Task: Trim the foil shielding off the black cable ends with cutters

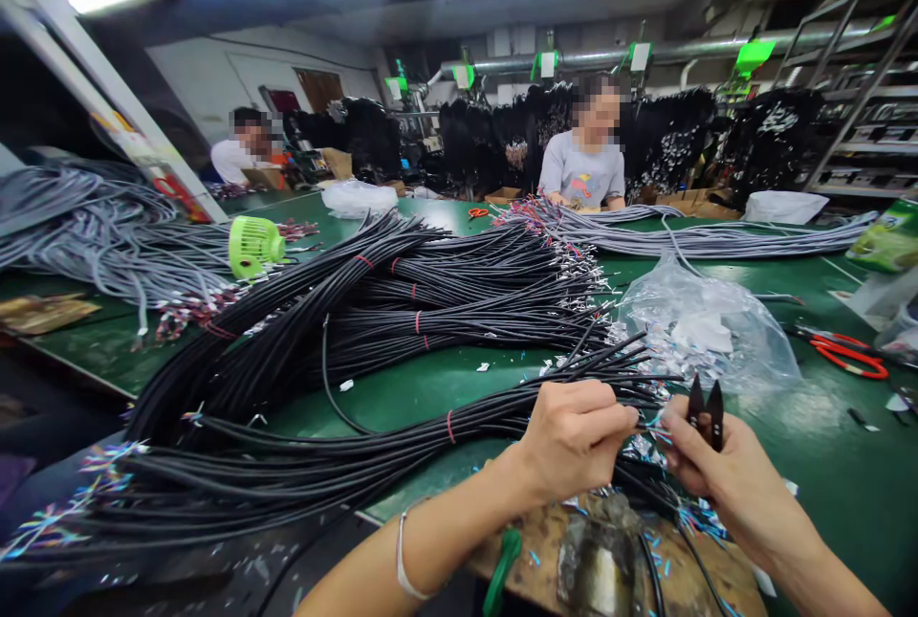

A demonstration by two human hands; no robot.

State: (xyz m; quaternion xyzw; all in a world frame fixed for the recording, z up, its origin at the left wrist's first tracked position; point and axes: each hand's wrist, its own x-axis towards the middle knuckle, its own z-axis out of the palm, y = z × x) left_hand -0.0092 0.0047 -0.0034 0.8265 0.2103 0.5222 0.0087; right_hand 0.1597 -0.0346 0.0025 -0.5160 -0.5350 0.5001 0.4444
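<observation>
My left hand (574,435) is closed on a black cable near its stripped end, where thin coloured wires (651,424) stick out. Close by on the right, the fingers of my right hand (717,473) pinch at those wires. Dark-bladed snips (707,414) are held in the same hand, their tips pointing up and apart. A red-tied bundle of black cables (402,430) runs leftward from behind my left hand. Below my hands stands a metal block (602,550) on a wooden board (523,564) strewn with wire scraps.
More black cable bundles (466,273) lie across the green table (853,493). A clear plastic bag (746,330) holds scraps, with red-handled pliers (846,354) beyond it. Grey cables (717,236) and a green fan (254,247) lie farther back. Two people sit across the table.
</observation>
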